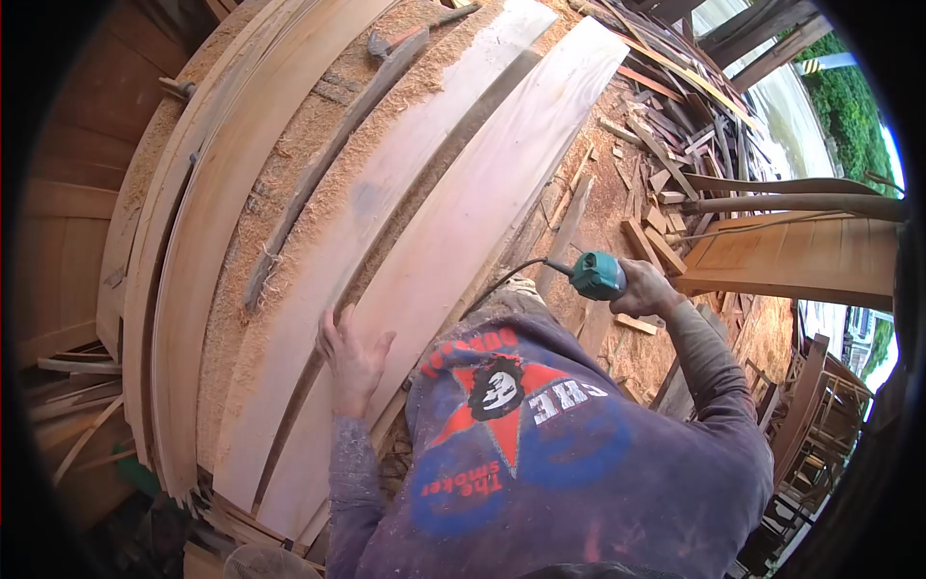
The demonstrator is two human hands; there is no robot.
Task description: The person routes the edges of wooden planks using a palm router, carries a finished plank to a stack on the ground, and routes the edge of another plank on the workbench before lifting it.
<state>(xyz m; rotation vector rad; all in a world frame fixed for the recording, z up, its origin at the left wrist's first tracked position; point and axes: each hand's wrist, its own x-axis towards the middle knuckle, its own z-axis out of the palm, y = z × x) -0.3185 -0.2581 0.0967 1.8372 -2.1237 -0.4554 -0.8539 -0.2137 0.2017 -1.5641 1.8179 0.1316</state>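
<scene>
My left hand (351,362) rests on the long pale plank (473,207). Its fingers are apart near the plank's left edge, by the dark gap that divides it from a second pale plank (362,212). Off to the right, my right hand (648,289) is closed around a teal corded power tool (597,276), held out beside my body. The tool's black cord (511,275) runs from its end down toward my shirt. Its working end is hidden behind my hand, so I cannot tell the exact kind.
Sawdust and shavings (251,207) cover the work surface around a narrow dark wood strip (328,159). A hammer-like tool (386,43) lies at the top. More long boards (227,164) stand at left. Wood offcuts (666,217) litter the right, near a varnished wooden panel (801,256).
</scene>
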